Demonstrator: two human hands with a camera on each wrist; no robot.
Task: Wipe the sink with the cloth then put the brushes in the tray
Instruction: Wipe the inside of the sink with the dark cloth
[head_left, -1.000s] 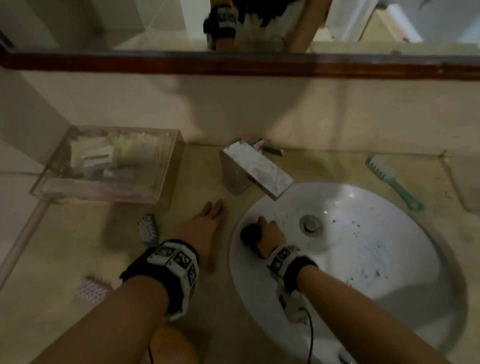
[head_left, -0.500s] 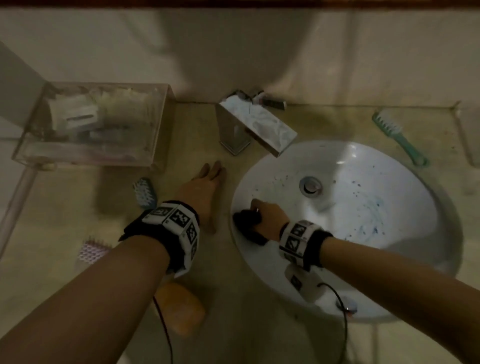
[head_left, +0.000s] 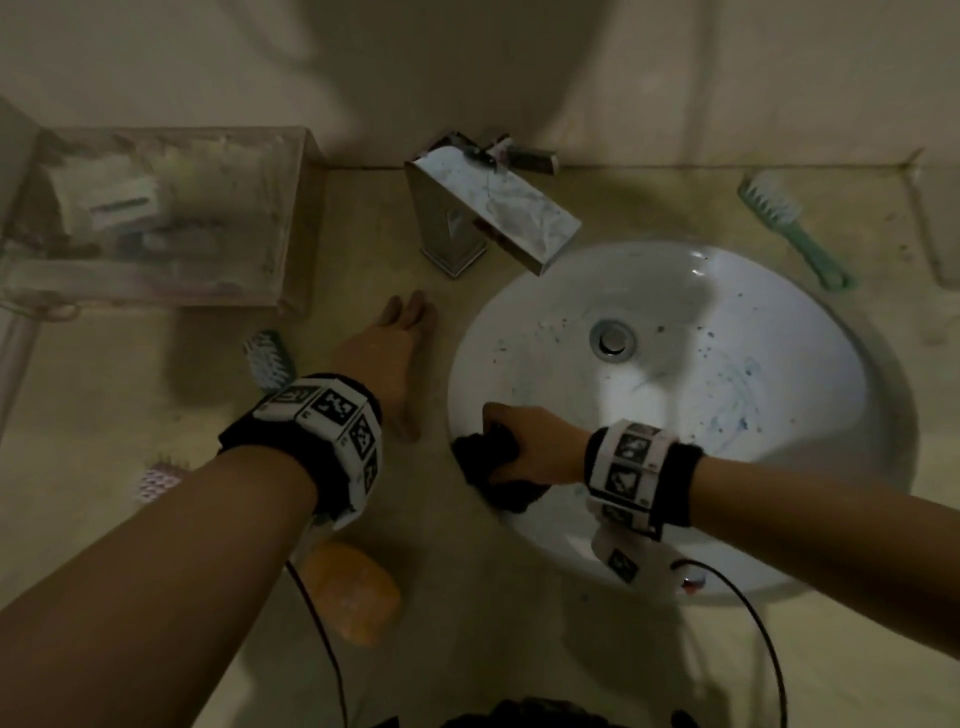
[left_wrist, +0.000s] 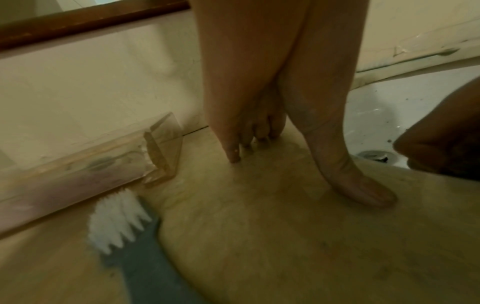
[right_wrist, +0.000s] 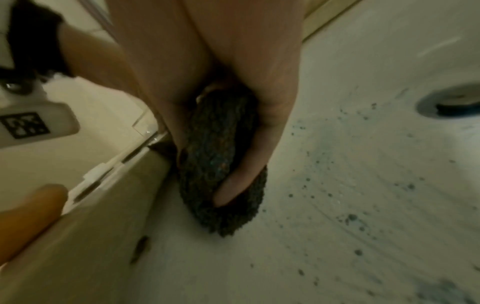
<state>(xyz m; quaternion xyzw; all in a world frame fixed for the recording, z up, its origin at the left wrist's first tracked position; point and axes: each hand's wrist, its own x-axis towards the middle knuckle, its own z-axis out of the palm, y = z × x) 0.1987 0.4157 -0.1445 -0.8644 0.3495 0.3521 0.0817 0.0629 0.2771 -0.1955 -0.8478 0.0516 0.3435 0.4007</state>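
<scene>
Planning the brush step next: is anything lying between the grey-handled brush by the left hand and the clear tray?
Nothing visible does. The grey-handled brush lies on the counter just in front of the clear tray, bristles nearly at its wall. The left hand rests flat beside it.

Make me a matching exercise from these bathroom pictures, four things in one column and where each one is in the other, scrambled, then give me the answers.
Things:
1. dark cloth
2. light green long-handled brush
3. orange soap bar
4. left hand

Places:
A. flat on the counter between the clear tray and the sink
B. on the counter, far side of the sink near the wall
C. gripped in the right hand at the sink's near-left rim
D. on the counter under the left forearm

Pairs: 1-C, 2-B, 3-D, 4-A
</scene>
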